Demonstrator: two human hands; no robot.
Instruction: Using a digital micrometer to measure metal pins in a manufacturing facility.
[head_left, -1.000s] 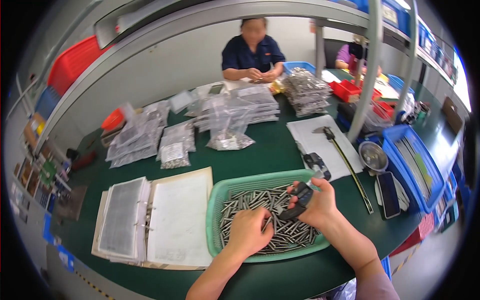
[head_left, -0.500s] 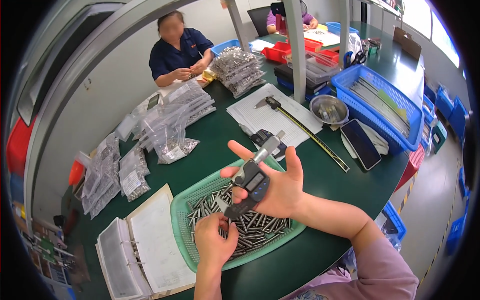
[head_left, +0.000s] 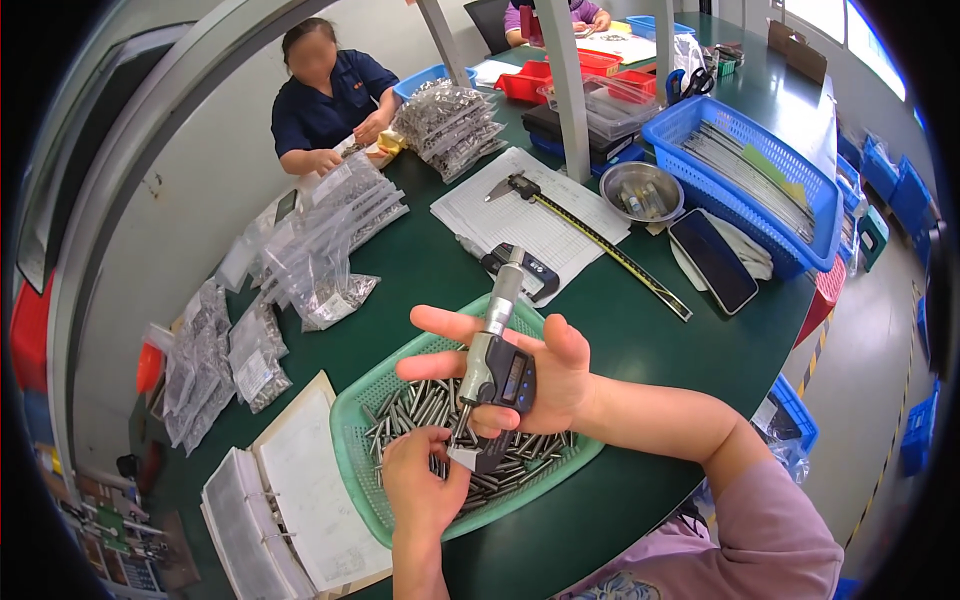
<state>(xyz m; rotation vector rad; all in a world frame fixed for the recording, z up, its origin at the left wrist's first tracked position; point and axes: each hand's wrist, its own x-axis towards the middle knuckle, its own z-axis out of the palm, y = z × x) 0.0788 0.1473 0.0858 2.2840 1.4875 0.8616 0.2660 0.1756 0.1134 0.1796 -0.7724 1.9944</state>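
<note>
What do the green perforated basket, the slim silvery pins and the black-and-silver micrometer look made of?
Basket: probably matte moulded plastic, given its even colour and regular holes. Pins: apparently bare metal, likely steel, from their grey shine. Micrometer: thimble looks like satin metal, catching soft highlights; the dull black housing suggests plastic or coated metal.

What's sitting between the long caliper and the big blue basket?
In the head view, a metal bowl and a smartphone on a white cloth lie between the long caliper and the big blue basket.
</note>
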